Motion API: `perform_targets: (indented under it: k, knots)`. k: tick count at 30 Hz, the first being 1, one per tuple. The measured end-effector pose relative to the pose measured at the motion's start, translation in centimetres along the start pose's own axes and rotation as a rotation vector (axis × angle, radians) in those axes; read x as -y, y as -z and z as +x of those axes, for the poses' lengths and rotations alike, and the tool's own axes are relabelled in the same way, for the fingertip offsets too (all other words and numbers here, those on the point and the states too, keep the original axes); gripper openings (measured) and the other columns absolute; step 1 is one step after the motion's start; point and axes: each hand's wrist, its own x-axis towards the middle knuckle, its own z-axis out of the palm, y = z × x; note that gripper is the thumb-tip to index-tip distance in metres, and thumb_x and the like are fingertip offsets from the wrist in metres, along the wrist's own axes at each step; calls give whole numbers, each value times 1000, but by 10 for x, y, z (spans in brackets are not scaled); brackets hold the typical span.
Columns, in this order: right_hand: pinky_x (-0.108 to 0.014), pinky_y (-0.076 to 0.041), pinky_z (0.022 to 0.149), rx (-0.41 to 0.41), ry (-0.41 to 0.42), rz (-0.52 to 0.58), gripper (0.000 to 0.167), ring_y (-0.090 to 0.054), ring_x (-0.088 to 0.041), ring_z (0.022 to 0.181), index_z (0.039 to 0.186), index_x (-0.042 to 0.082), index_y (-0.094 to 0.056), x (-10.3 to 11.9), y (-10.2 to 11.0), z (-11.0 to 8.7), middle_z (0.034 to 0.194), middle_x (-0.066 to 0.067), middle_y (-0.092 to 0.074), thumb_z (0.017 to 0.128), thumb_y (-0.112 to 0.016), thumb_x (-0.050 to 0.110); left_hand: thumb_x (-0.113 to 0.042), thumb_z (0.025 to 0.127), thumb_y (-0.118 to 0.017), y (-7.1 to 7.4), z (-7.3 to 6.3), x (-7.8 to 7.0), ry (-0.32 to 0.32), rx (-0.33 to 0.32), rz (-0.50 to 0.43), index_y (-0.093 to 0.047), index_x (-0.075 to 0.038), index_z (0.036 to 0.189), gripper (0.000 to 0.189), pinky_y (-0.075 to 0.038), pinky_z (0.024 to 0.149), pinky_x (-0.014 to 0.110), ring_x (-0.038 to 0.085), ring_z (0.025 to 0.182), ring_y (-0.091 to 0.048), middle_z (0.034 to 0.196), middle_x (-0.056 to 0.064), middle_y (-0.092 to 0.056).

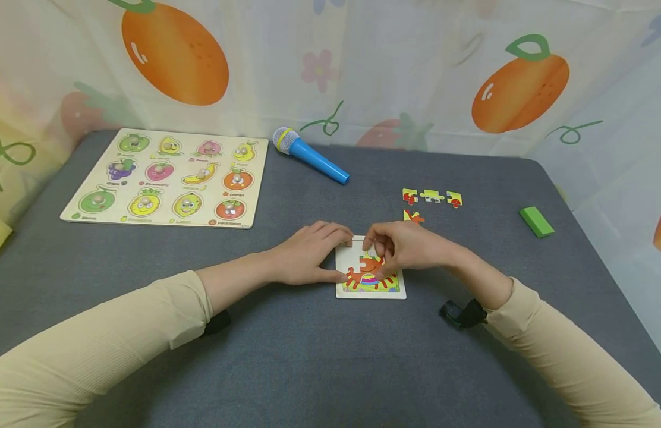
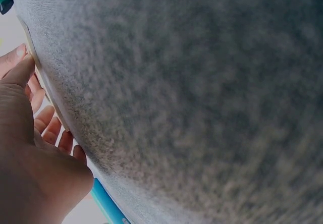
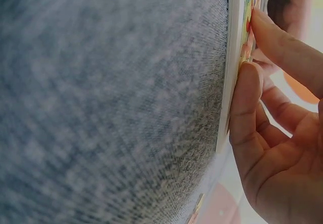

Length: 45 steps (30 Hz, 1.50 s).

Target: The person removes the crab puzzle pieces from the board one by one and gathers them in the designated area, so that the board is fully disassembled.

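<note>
In the head view a small square puzzle board (image 1: 348,254) with a white rim lies in front of me, part of a red crab picture (image 1: 369,278) set in it. My left hand (image 1: 309,252) rests along its left side, thumb by the lower left and fingertips at the top left corner. Over the right half my right hand (image 1: 411,245) bends its fingers round a puzzle piece (image 1: 372,253), mostly hidden beneath them. In the right wrist view the thumb (image 3: 282,42) and index finger (image 3: 246,90) touch the picture side of the board.
Beyond the right hand lie several loose puzzle pieces (image 1: 431,195). A blue toy microphone (image 1: 314,156) is at the back, left of them. A wooden fruit board (image 1: 170,193) occupies the back left, and a green block (image 1: 536,222) lies at the right.
</note>
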Motion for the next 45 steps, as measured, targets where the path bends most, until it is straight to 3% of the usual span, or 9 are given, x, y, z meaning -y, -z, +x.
perform_targets:
  k: [45]
  knots:
    - [-25, -45, 63, 17, 17, 5, 46, -50, -16, 70, 109, 9, -60, 1, 1, -1, 86, -6, -54, 71, -86, 6, -49, 89, -69, 0, 0, 0, 9, 4, -6, -49, -16, 137, 62, -36, 111, 49, 24, 139, -37, 151, 0, -43]
